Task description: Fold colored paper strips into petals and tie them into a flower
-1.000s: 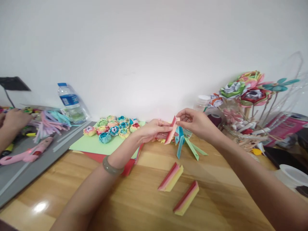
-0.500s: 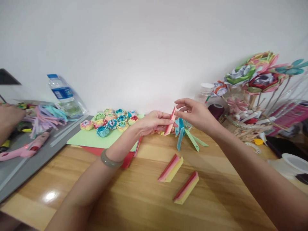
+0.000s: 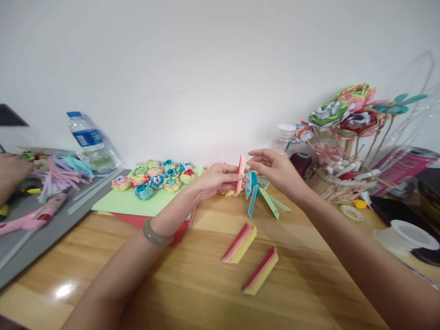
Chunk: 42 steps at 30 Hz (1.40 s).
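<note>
My left hand (image 3: pixel 217 179), closed, pinches a folded pink paper strip (image 3: pixel 240 175) that stands nearly upright. To its right, my right hand (image 3: pixel 277 170) is raised with bent fingers apart and nothing visible in them. Its fingertips are a short gap from the strip. Below the hands lie folded blue paper strips (image 3: pixel 253 199) and folded green paper strips (image 3: pixel 269 203). Nearer to me on the table rest two folded paper stacks in red, pink and yellow, an upper stack (image 3: pixel 239 243) and a lower stack (image 3: pixel 261 271).
Several paper flowers (image 3: pixel 157 181) sit on green paper (image 3: pixel 117 204) at left. Farther left are a water bottle (image 3: pixel 88 140), a pink glue gun (image 3: pixel 43 217) and another person's hand (image 3: pixel 13 172). A basket (image 3: pixel 330 188) with paper flowers and a white spool (image 3: pixel 405 236) stand at right.
My right fingers have come away from the pink strip's upper end. My left hand still holds the strip, now turned more upright. The whole view has shifted slightly.
</note>
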### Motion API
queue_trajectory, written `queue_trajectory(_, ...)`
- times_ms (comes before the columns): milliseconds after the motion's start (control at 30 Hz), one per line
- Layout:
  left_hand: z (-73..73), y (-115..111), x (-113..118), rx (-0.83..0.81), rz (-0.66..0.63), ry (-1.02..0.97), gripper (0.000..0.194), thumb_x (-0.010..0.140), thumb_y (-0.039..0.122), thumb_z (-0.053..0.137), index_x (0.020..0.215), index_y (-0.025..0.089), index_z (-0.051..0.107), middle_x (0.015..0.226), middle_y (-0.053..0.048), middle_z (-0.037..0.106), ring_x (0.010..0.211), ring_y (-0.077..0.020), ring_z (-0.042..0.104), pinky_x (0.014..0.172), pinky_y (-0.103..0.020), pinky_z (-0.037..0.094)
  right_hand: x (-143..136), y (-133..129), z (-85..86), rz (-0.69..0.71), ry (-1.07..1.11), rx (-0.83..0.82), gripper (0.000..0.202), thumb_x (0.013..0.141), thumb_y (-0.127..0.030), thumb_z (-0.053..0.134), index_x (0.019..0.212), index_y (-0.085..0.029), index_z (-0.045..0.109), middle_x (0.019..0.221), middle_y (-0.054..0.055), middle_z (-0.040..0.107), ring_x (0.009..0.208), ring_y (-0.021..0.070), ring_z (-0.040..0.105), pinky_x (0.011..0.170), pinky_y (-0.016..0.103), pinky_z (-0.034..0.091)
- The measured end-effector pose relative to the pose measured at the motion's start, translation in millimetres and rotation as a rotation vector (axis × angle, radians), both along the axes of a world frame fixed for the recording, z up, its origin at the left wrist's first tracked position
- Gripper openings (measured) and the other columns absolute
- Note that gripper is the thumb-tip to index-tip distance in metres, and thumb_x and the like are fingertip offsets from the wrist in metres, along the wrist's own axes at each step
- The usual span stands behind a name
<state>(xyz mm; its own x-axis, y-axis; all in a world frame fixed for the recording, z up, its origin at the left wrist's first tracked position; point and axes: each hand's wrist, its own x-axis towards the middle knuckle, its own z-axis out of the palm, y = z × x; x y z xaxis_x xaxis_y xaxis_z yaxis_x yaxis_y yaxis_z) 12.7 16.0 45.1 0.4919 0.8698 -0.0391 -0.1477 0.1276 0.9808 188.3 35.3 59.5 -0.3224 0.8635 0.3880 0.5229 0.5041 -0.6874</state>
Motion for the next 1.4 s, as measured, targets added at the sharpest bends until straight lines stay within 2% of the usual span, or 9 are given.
queue_trajectory(200,-3.9,11,-11,0.006,0.147,-0.071,0.027,0.066,0.020,0.068,0.091,0.011,0.064,0.088,-0.010,0.067,0.071,-0.0126,0.062,0.070,-0.027,0.048,8,-1,-11.8,-0.084,-0.267,0.029,0.018,0.073,-0.023,0.051,0.083,-0.016,0.064,0.077,0.005,0.068,0.072,0.0177,0.062,0.064,0.027,0.044)
queue_trajectory(300,-6.3,14,-12,-0.003,0.158,-0.087,0.026,0.067,0.018,0.067,0.091,0.011,0.064,0.089,-0.011,0.068,0.073,-0.0138,0.062,0.074,-0.030,0.049,2,0,-21.0,-0.070,-0.417,0.009,0.018,0.073,-0.022,0.050,0.083,-0.020,0.066,0.077,0.003,0.068,0.071,0.0167,0.061,0.061,0.025,0.041)
queue_trajectory(633,-2.2,12,-11,-0.037,0.226,-0.076,0.021,0.073,0.012,0.059,0.093,0.009,0.063,0.089,-0.012,0.068,0.075,-0.0140,0.064,0.074,-0.028,0.049,-19,13,-32.3,-0.181,-0.712,-0.076,0.031,0.076,-0.040,0.045,0.064,-0.021,0.067,0.072,0.007,0.068,0.070,0.0210,0.061,0.055,0.026,0.038)
queue_trajectory(800,-1.3,14,-12,-0.079,0.270,-0.098,0.017,0.074,0.009,0.057,0.089,0.009,0.064,0.084,-0.012,0.069,0.067,-0.0124,0.063,0.068,-0.026,0.050,-20,18,-33.5,-0.211,-0.722,-0.098,0.031,0.076,-0.040,0.043,0.071,-0.023,0.069,0.074,0.007,0.068,0.073,0.0217,0.061,0.052,0.025,0.036)
queue_trajectory(967,2.8,14,-13,-0.080,0.293,-0.126,0.016,0.074,0.008,0.057,0.088,0.008,0.064,0.082,-0.011,0.069,0.069,-0.0125,0.063,0.067,-0.024,0.050,-16,19,-32.4,-0.186,-0.715,-0.118,0.030,0.079,-0.037,0.041,0.072,-0.023,0.067,0.075,0.004,0.068,0.075,0.0196,0.061,0.054,0.024,0.036)
queue_trajectory(1133,5.7,12,-14,-0.091,0.306,-0.146,0.016,0.075,0.006,0.055,0.088,0.008,0.064,0.081,-0.010,0.069,0.070,-0.0118,0.063,0.068,-0.023,0.050,-20,22,-32.7,-0.206,-0.725,-0.168,0.047,0.087,-0.045,0.029,0.071,-0.018,0.063,0.077,0.007,0.066,0.077,0.0197,0.061,0.061,0.028,0.041)
queue_trajectory(1200,4.8,13,-15,-0.088,0.306,-0.155,0.017,0.074,0.007,0.056,0.089,0.008,0.064,0.080,-0.010,0.069,0.071,-0.0122,0.064,0.070,-0.025,0.050,-22,23,-32.7,-0.211,-0.734,-0.201,0.044,0.088,-0.046,0.031,0.081,-0.016,0.062,0.085,0.007,0.064,0.081,0.0187,0.059,0.068,0.032,0.044)
queue_trajectory(1300,1.7,16,-17,-0.070,0.278,-0.162,0.018,0.073,0.008,0.058,0.090,0.009,0.064,0.080,-0.009,0.069,0.072,-0.0130,0.064,0.073,-0.027,0.050,-26,25,-33.5,-0.208,-0.751,-0.273,0.029,0.086,-0.037,0.045,0.102,-0.015,0.056,0.101,0.006,0.059,0.086,0.0167,0.058,0.074,0.037,0.047)
queue_trajectory(1400,-1.0,19,-20,-0.052,0.238,-0.164,0.020,0.073,0.010,0.060,0.092,0.010,0.064,0.082,-0.009,0.069,0.071,-0.0127,0.064,0.073,-0.027,0.049,-27,28,-35.9,-0.206,-0.755,-0.329,0.029,0.085,-0.030,0.049,0.110,-0.016,0.052,0.110,0.007,0.055,0.091,0.0179,0.056,0.076,0.038,0.048)
